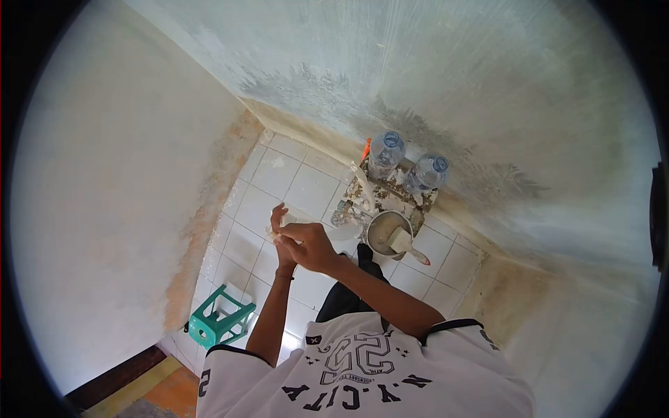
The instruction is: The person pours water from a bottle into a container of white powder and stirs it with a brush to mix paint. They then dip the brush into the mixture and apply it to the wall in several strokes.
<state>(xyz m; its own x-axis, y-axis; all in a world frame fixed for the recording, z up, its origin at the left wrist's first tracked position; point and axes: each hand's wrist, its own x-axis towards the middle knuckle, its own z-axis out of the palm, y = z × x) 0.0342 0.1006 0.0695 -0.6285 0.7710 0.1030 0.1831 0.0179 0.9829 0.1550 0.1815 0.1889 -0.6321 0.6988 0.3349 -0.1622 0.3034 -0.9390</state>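
My right hand [311, 245] lies across my left hand [280, 237], its fingers bent against the left palm. A small whitish piece shows between the two hands, too small to name. Part of the left hand, with its raised fingertips, shows behind the right one. Below them to the right, a round pot [380, 237] of grey paste holds a putty knife [411, 248] with a whitish blade and a red-tipped handle. The pot stands at the near edge of a paint-spattered stool [390, 196].
Two clear plastic bottles [386, 152] [426, 173] stand on the spattered stool beside an orange object [366, 148]. A green plastic stool [217, 319] lies on the white tiled floor [268, 174] at the lower left. Patchy walls [125, 174] meet in the corner.
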